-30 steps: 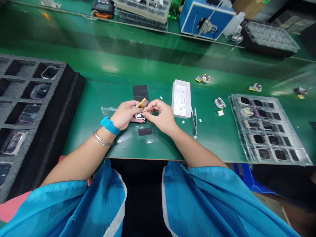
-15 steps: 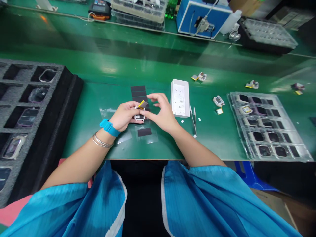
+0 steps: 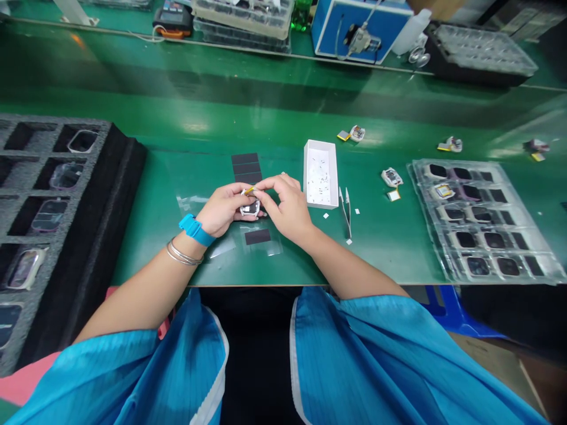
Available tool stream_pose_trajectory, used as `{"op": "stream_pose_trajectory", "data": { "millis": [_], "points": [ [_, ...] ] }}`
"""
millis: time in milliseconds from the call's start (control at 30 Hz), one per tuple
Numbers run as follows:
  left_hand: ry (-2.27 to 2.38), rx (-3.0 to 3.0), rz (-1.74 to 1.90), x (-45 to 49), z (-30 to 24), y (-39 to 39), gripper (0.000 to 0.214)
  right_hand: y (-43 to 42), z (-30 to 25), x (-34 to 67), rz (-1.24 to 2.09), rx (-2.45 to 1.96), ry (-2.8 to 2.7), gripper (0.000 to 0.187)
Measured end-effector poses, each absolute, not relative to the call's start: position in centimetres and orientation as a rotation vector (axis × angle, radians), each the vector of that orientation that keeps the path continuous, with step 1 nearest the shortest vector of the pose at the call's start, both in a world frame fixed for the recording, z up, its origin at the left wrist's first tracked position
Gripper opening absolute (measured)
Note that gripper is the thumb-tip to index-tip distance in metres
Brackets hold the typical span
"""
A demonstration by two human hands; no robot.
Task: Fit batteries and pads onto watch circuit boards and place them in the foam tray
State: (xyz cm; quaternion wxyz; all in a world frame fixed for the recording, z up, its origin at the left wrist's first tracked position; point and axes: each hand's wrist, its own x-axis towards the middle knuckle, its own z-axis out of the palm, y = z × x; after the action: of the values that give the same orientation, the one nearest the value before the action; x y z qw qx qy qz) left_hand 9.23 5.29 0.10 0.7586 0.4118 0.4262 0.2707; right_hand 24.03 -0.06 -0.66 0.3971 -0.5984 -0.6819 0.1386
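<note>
My left hand (image 3: 224,208) is closed around a small white smartwatch case (image 3: 250,208), its open inside facing up. A yellow-edged battery (image 3: 248,190) rises from the far side of the case, and my right hand (image 3: 287,203) pinches it between thumb and forefinger. Just behind my hands lies a strip of black rectangular pads (image 3: 247,167). In front of them, a single black pad (image 3: 257,236) rests on clear film. To the right stand a white box (image 3: 321,175) of tiny parts and a pair of tweezers (image 3: 345,213).
A grey foam tray (image 3: 100,171) with watch frames fills the left side. On the right lies a clear plastic tray (image 3: 527,236) of watch screens. Open watch cases with batteries, such as one watch case (image 3: 391,176), lie near it. A shelf behind carries a blue machine (image 3: 328,29).
My right hand has closed in on the battery and now grips it with thumb and forefinger. The battery looks lower and more edge-on. My left hand stays around the watch case.
</note>
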Motion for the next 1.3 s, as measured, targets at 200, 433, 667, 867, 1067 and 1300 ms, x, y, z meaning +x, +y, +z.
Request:
{"op": "stream_pose_trajectory", "data": {
  "millis": [200, 433, 667, 867, 1067, 1300],
  "points": [
    [0.839, 0.696, 0.596, 8.7, 0.4, 6.0, 0.031, -0.1, -0.9, 24.2, 0.271, -1.463, -1.941, 0.018],
    [0.777, 0.800, 0.646, 8.4, 0.1, 6.1, 0.035, 0.5, -1.3, 24.9, 0.400, -1.416, -1.812, 0.017],
    [0.698, 0.983, 0.683, 8.1, -0.2, 5.8, 0.044, 0.6, -2.4, 24.5, 1.032, -1.185, -1.574, 0.051],
    [0.753, 0.987, 0.760, 8.4, 0.4, 6.0, 0.041, 0.3, -2.2, 25.1, 0.769, -1.320, -1.651, 0.059],
    [0.747, 0.941, 1.079, 2.2, 5.0, 2.9, 0.042, 0.0, -3.1, 25.8, 0.445, -1.555, -2.433, 0.060],
    [1.719, 1.754, 1.433, -10.5, 7.7, 0.4, 0.067, 3.5, -3.0, 24.6, 0.355, -1.576, -2.736, 0.071]
  ]
}}
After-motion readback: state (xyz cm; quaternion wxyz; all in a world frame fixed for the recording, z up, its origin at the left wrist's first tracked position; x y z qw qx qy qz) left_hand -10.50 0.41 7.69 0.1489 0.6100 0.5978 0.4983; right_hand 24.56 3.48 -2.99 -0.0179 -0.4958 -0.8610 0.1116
